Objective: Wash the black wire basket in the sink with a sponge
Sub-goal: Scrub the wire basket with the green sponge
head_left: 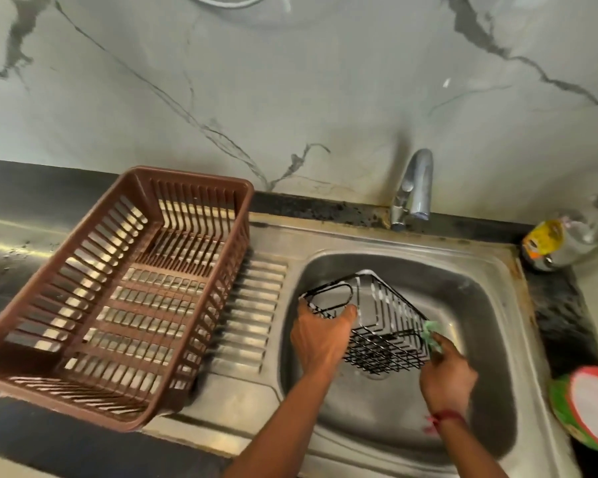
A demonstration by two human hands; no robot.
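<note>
Your left hand [320, 334] holds the black wire basket [384, 322] by its left end. The fingers [347, 313] are curled round the wires just below the looped handle. The basket hangs tilted inside the sink [480, 298], between your two hands and over the drain, with its grid face turned toward you. White suds cling to several wires. You cannot tell from this view whether it touches the sink floor.

Your right hand [447, 377] grips a green sponge [430, 334]. Its curled fingers [441, 343] pinch the sponge and press it against the basket's right edge. A red thread [446, 417] circles that wrist.

Beyond the fingers, a chrome tap [413, 188] stands on the sink's back rim, against a veined marble wall [290, 98].

Left of your left fingers lies the ribbed draining board [252, 305]. A brown plastic dish rack [118, 294] sits on it, well apart from the basket.

Right of your right fingers, the dark table [560, 305] borders the sink. A clear bottle with a yellow label [560, 243] lies at its far corner. A round green-and-red tub [591, 408] with a white top sits nearer to you.
</note>
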